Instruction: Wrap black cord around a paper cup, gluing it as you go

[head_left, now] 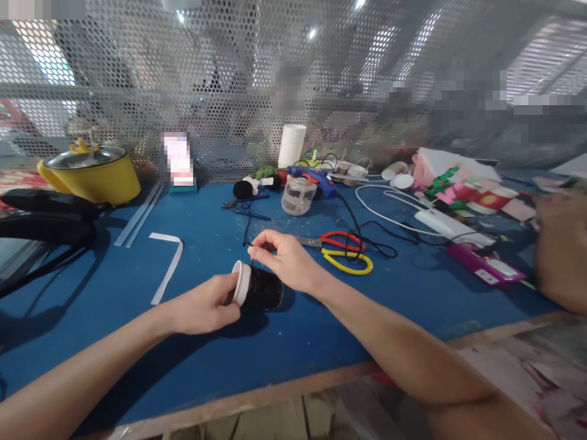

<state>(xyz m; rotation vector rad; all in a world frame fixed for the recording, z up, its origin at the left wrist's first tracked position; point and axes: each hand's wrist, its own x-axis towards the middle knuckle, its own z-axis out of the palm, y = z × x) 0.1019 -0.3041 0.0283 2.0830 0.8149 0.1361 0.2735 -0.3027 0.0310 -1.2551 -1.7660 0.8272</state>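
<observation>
My left hand [206, 304] grips a paper cup [255, 287] lying on its side, white at the rim and wound with black yarn over its body. My right hand [285, 259] hovers just above the cup, thumb and forefinger pinched on a strand of black yarn [247, 227] that runs back across the blue table [114, 293] to a black yarn ball [242, 189]. Both hands are over the middle of the table.
Red and yellow scissors [343, 249] lie just right of my right hand. Behind are a blue glue gun [316, 178], a clear jar [298, 195], a stack of white cups [291, 145], a yellow pot [89, 174], white paper strip [167, 264], a pink phone [486, 266]. Another person's arm [562, 244] is at far right.
</observation>
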